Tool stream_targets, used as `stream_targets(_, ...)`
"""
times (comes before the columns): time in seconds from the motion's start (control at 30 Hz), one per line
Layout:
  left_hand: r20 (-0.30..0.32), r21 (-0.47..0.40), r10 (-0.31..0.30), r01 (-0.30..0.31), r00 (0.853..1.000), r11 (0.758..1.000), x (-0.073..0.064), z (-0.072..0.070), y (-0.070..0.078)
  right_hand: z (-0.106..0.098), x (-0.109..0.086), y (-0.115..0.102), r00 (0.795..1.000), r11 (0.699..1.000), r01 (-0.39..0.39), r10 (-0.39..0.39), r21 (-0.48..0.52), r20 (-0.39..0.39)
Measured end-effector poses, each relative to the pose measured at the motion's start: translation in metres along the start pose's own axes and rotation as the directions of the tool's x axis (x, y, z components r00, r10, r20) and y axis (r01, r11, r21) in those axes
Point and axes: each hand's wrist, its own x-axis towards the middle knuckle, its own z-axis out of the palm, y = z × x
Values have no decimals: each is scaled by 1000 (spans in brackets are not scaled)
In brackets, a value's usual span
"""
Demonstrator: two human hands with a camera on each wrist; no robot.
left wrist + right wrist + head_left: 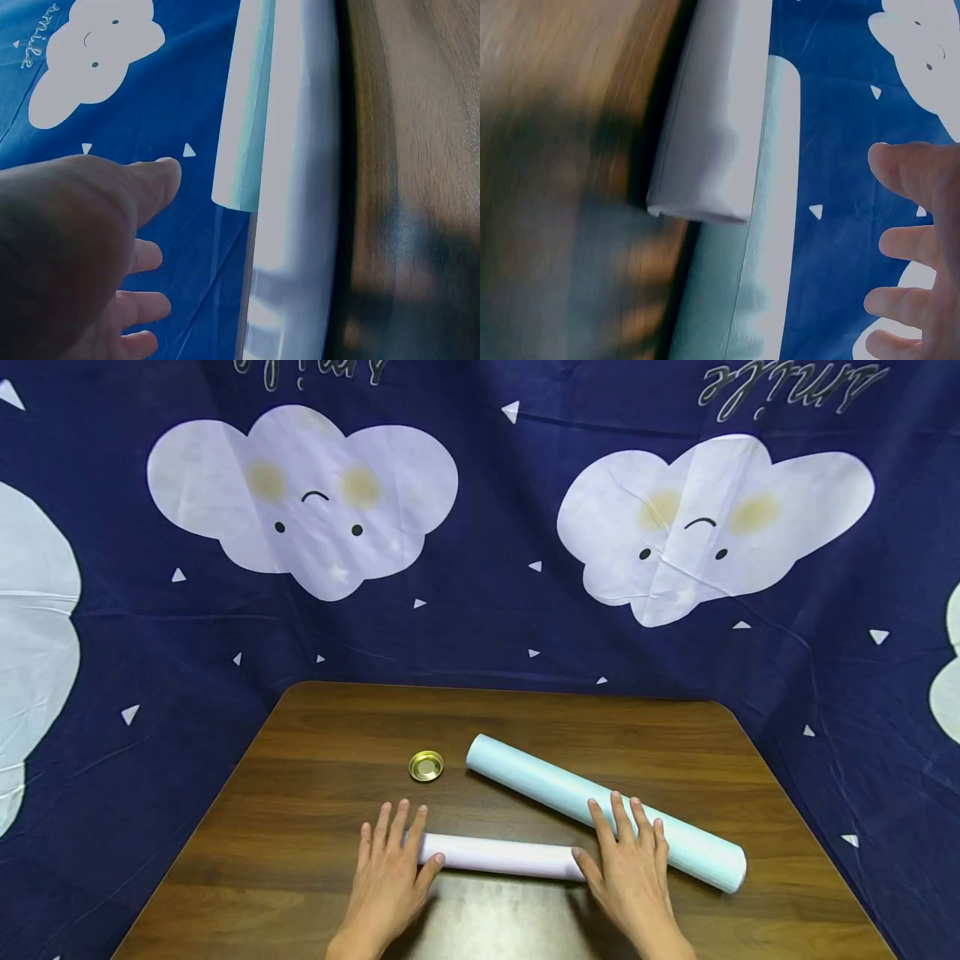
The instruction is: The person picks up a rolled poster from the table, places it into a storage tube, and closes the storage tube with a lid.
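A white roll [502, 855], apparently of paper, lies crosswise near the front of the wooden table. My left hand [386, 881] is over its left end, fingers spread and fairly straight. At the roll's right end is my right hand [633, 881], fingers also extended, with the fingertips overlapping a thicker light-blue roll [532, 777] in the head view. Both wrist views show a gap between the thumb and the white roll [296, 187]. The right wrist view shows the white roll's end [701, 210] in front of the light-blue roll [727, 300]. Neither hand grips anything.
A small round gold lid [426, 766] lies left of the light-blue roll's far end. The brown wooden table [315, 735] has rounded back corners. A dark blue cloth [495, 510] with printed clouds and triangles hangs behind and around it.
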Motion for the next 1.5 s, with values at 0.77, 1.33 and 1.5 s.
stream_targets(0.77, 93, -12, 95, -95, 991, 995, 11, 14, 12, -3, -3, 57, 991, 991, -131, 131, 2, 34)
stream_targets(1.33, 125, 34, 208, -214, 970, 976, 19, 24, 15, -3, 0, 98, 987, 987, -158, 158, -11, -2)
stream_targets(1.5, 134, 79, 234, -246, 963, 966, 25, 26, 14, -2, 2, 107, 988, 988, -154, 155, -28, 19)
